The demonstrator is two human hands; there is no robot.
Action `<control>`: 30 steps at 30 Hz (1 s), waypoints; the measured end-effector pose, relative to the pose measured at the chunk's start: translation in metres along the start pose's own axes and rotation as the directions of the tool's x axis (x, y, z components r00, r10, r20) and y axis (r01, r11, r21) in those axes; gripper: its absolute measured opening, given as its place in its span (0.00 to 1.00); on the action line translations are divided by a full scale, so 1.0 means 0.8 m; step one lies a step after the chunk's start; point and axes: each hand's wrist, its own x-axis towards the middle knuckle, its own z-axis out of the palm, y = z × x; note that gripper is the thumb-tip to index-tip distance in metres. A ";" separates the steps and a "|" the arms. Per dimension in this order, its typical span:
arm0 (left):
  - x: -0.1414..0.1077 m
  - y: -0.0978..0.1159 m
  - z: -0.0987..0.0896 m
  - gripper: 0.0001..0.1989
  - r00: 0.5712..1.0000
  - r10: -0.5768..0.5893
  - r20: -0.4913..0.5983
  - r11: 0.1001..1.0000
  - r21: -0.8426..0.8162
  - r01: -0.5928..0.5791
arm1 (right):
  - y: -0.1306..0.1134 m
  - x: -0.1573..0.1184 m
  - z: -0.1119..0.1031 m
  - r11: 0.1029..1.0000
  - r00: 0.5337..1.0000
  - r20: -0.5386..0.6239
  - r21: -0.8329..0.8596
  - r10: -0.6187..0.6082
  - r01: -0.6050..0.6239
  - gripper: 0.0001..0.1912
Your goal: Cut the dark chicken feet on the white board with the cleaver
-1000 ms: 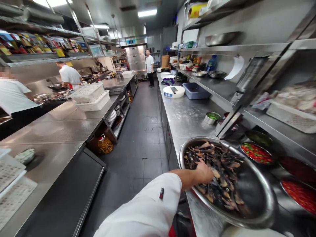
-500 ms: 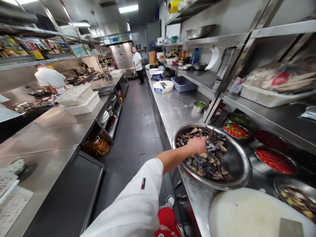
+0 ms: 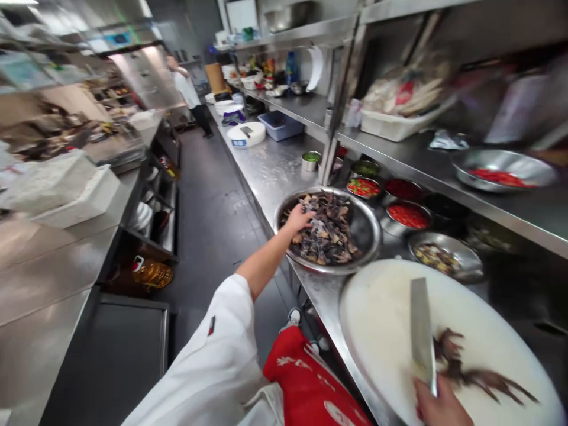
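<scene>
My left hand [image 3: 299, 219] is at the left side of a wide steel bowl [image 3: 371, 236], its fingers spread over a heap of dark chopped pieces [image 3: 328, 234]. Nothing is visibly held in it. At the lower right, my right hand [image 3: 441, 405] is wrapped round the handle end of a broad cleaver [image 3: 421, 328]. The blade points up and away over a round white cutting board [image 3: 381, 307]. Just right of the blade, a dark, thin-limbed piece of meat [image 3: 479, 376] lies on the board.
Behind the board stand bowls of chopped red chillies [image 3: 408, 216] and a steel bowl of yellowish pieces [image 3: 437, 257]. A steel shelf [image 3: 394, 155] overhangs the counter. A person [image 3: 189, 92] stands in the far aisle. White crates [image 3: 84, 192] occupy the left counter.
The view has swung right and down, bringing my right hand, the cleaver and the meat on the board into sight. My left hand's fingers have spread at the bowl's left side.
</scene>
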 end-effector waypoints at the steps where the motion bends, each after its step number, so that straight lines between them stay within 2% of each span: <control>1: -0.001 0.002 -0.001 0.21 0.999 -0.011 0.031 0.997 -0.079 0.013 | 0.003 -0.001 0.003 0.998 0.999 0.036 0.063 0.019 -0.021 0.15; 3: -0.003 0.007 -0.004 0.21 0.994 -0.018 0.111 0.978 -0.206 0.041 | 0.003 -0.003 0.004 0.992 0.999 0.044 0.127 0.000 -0.005 0.19; 7: -0.025 0.018 -0.007 0.21 0.969 0.032 0.246 0.923 -0.379 0.066 | -0.005 -0.008 -0.002 0.991 1.000 0.009 0.135 -0.011 0.010 0.23; 10: -0.047 0.023 -0.004 0.18 0.960 0.008 0.280 0.897 -0.426 0.116 | -0.008 -0.012 -0.007 0.992 0.999 0.025 0.128 -0.024 0.021 0.24; 13: -0.065 0.021 0.005 0.15 0.963 -0.041 0.268 0.893 -0.423 0.156 | -0.007 -0.014 -0.010 0.992 0.999 0.039 0.125 -0.033 0.028 0.25; 17: -0.083 0.016 0.035 0.13 0.956 -0.110 0.274 0.862 -0.452 0.228 | -0.006 -0.014 -0.012 0.990 0.998 0.045 0.137 -0.037 0.030 0.25; 21: -0.098 0.009 0.079 0.17 0.921 -0.197 0.336 0.827 -0.448 0.340 | -0.006 -0.016 -0.013 0.985 0.998 0.042 0.167 -0.043 0.035 0.24; 25: -0.100 -0.002 0.118 0.11 0.890 -0.216 0.402 0.803 -0.445 0.396 | -0.006 -0.017 -0.016 0.979 0.998 0.045 0.202 -0.052 0.042 0.23; 28: -0.089 -0.007 0.132 0.05 0.891 -0.267 0.366 0.774 -0.470 0.425 | -0.006 -0.017 -0.019 0.972 0.998 0.049 0.232 -0.046 0.033 0.23; 30: -0.080 -0.009 0.133 0.05 0.890 -0.315 0.331 0.753 -0.483 0.446 | -0.005 -0.017 -0.019 0.970 0.998 0.050 0.243 -0.042 0.029 0.24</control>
